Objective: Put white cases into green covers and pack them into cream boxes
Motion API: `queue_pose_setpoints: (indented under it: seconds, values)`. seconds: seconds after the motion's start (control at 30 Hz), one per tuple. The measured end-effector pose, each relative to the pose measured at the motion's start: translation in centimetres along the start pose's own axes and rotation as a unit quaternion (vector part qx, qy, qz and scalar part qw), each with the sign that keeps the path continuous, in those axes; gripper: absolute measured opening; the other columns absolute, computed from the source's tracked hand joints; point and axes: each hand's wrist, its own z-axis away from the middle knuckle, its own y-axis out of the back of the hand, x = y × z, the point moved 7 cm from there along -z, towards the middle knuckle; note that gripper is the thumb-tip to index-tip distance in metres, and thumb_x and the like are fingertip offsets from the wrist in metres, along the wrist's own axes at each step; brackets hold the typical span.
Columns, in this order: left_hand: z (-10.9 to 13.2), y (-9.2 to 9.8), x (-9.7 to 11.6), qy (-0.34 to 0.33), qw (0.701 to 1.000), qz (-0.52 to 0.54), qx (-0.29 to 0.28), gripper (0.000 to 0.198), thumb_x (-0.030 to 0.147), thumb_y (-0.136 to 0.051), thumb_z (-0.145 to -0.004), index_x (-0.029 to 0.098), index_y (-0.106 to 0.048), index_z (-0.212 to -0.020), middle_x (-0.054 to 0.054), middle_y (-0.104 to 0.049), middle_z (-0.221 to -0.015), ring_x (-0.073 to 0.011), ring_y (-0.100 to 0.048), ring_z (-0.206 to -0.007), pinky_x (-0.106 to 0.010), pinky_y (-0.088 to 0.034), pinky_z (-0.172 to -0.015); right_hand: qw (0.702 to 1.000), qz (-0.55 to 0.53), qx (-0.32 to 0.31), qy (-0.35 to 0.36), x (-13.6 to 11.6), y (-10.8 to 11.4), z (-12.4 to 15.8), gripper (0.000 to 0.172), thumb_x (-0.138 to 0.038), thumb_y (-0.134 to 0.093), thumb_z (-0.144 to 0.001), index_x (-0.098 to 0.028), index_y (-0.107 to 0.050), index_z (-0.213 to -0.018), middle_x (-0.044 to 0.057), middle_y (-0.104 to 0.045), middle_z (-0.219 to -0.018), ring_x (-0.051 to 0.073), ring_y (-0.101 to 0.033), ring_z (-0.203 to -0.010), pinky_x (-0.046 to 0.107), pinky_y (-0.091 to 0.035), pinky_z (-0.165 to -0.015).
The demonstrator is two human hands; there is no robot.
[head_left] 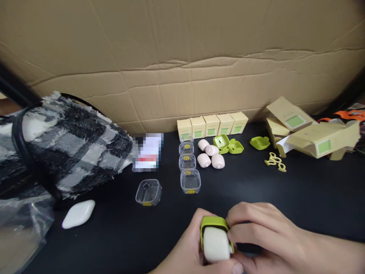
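At the left edge of the black tabletop (pixel 119 236) slumped a checked, fringed bag (pixel 85 140), with clear plastic film (pixel 28 236) at the near left corner. A white rounded piece (pixel 79 214) lay just beside them, then a clear cup (pixel 149 201). Nearer the near edge, the left hand (pixel 185 253) was closed around a green cover (pixel 215 221) and the cream block (pixel 216 245) partly inside it. A line of clear cups (pixel 190 191) ran toward the far edge, where small boxes (pixel 211 127) stood in a row. Before the boxes sat pale pink pieces (pixel 218 161), touching green shells (pixel 222 141). The right hand (pixel 265 232) had bent fingers, their tips narrowly gathered against the cover's right side. Beyond it lay another green shell (pixel 260 143) and yellow-green rings (pixel 273 159); opened boxes (pixel 319 140) were heaped near the far right corner.
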Motion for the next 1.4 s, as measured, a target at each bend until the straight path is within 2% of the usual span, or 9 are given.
queue_pose_setpoints:
  seconds: [0.17,0.33,0.43,0.53,0.73,0.87,1.1,1.23,1.4]
  values:
    - [-0.1,-0.2,-0.4,0.007,1.0,0.002,-0.01,0.041,0.031,-0.075,-0.071,0.019,-0.043,-0.093,0.006,-0.045,-0.075,-0.0055,-0.037,-0.061,-0.021,-0.028,-0.055,1.0,-0.007,-0.012,0.011,0.0,-0.6,0.0,0.012,-0.02,-0.058,-0.085,-0.02,-0.052,-0.094,0.002,-0.059,-0.075,0.013,-0.052,-0.062,0.024,-0.04,-0.051]
    - [-0.3,0.0,-0.6,0.023,0.998,-0.052,0.009,0.045,0.024,-0.079,-0.064,0.019,-0.044,-0.091,0.006,-0.049,-0.074,-0.0068,-0.041,-0.062,-0.02,-0.03,-0.055,0.999,0.003,-0.007,0.038,-0.5,-1.0,0.2,0.003,-0.022,-0.054,-0.086,-0.019,-0.054,-0.086,0.001,-0.053,-0.068,0.015,-0.043,-0.059,0.026,-0.034,-0.048]
    - [-0.5,0.0,-0.8,0.025,0.998,-0.064,-0.004,0.046,0.02,-0.08,-0.062,0.02,-0.043,-0.089,0.007,-0.045,-0.073,-0.006,-0.037,-0.06,-0.02,-0.03,-0.053,0.999,0.003,0.005,0.051,-0.7,-1.1,0.4,0.009,-0.021,-0.051,-0.088,-0.018,-0.055,-0.08,0.001,-0.051,-0.064,0.015,-0.04,-0.059,0.026,-0.034,-0.049]
    - [-0.6,-0.2,-1.1,0.014,0.999,-0.047,-0.02,0.042,0.025,-0.077,-0.067,0.02,-0.041,-0.09,0.007,-0.045,-0.073,-0.0062,-0.038,-0.06,-0.02,-0.029,-0.052,0.998,0.0,0.012,0.056,-0.8,-1.1,0.5,0.012,-0.021,-0.05,-0.088,-0.018,-0.055,-0.077,0.001,-0.05,-0.062,0.015,-0.04,-0.058,0.026,-0.034,-0.049]
    - [-0.5,-0.2,-1.6,0.001,1.0,-0.015,-0.005,0.043,0.04,-0.075,-0.072,0.02,-0.042,-0.091,0.006,-0.048,-0.073,-0.0074,-0.043,-0.06,-0.022,-0.029,-0.054,0.999,0.001,0.025,0.043,-0.4,-1.0,0.3,0.007,-0.023,-0.05,-0.087,-0.02,-0.052,-0.081,0.0,-0.049,-0.063,0.015,-0.044,-0.058,0.025,-0.034,-0.048]
    - [-0.3,-0.3,-1.3,-0.003,1.0,0.005,0.001,0.041,0.037,-0.076,-0.072,0.021,-0.043,-0.09,0.006,-0.047,-0.073,-0.0074,-0.045,-0.062,-0.022,-0.027,-0.055,0.999,-0.015,0.033,0.031,-0.2,-0.7,0.1,0.003,-0.021,-0.051,-0.084,-0.021,-0.049,-0.082,0.0,-0.05,-0.063,0.015,-0.046,-0.058,0.025,-0.034,-0.048]
    - [-0.3,-0.9,0.1,0.001,0.999,0.032,-0.011,0.042,0.036,-0.078,-0.072,0.018,-0.044,-0.09,0.007,-0.046,-0.075,-0.0053,-0.04,-0.065,-0.022,-0.027,-0.058,0.999,0.012,0.014,0.039,-0.2,-1.2,0.4,0.01,-0.025,-0.053,-0.084,-0.022,-0.05,-0.075,-0.001,-0.046,-0.063,0.014,-0.043,-0.056,0.025,-0.03,-0.047]
    - [-0.2,-1.0,0.0,0.002,0.999,0.038,-0.015,0.043,0.036,-0.078,-0.073,0.018,-0.044,-0.091,0.007,-0.047,-0.075,-0.0052,-0.041,-0.066,-0.021,-0.027,-0.059,0.999,0.004,0.028,0.034,-0.2,-1.1,0.4,0.004,-0.02,-0.053,-0.08,-0.022,-0.049,-0.079,-0.001,-0.047,-0.063,0.014,-0.044,-0.056,0.025,-0.031,-0.046]
    - [0.0,-0.6,0.2,-0.006,0.999,0.042,0.008,0.044,0.036,-0.08,-0.071,0.016,-0.047,-0.091,0.005,-0.051,-0.079,-0.0052,-0.045,-0.068,-0.021,-0.034,-0.064,0.999,-0.023,0.047,0.008,0.1,-0.4,0.1,0.02,-0.014,-0.054,-0.072,-0.022,-0.048,-0.089,-0.001,-0.055,-0.069,0.013,-0.052,-0.06,0.023,-0.037,-0.048]
